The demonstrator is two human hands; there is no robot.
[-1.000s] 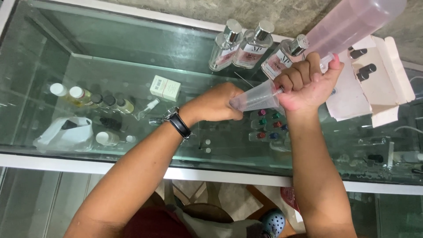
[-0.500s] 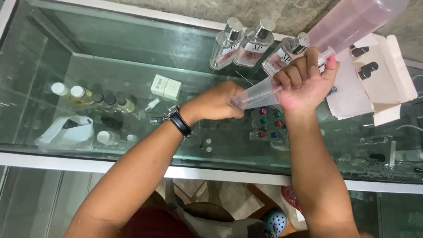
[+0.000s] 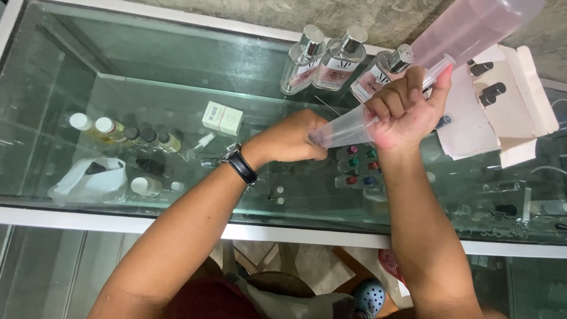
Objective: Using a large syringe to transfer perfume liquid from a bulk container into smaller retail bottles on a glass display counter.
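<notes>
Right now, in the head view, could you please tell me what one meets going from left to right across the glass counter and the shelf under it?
White plastic bag → small white carton → black wristwatch → left hand → right hand gripping the clear plastic syringe → open white cardboard box.

pink container (image 3: pixel 472 26) cropped (top edge), syringe (image 3: pixel 354 127) mid-hidden

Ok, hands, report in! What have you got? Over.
Right hand gripping clear syringe. Left hand at its wide end. Big pink-liquid bottle at syringe tip. Nothing blocking.
</notes>
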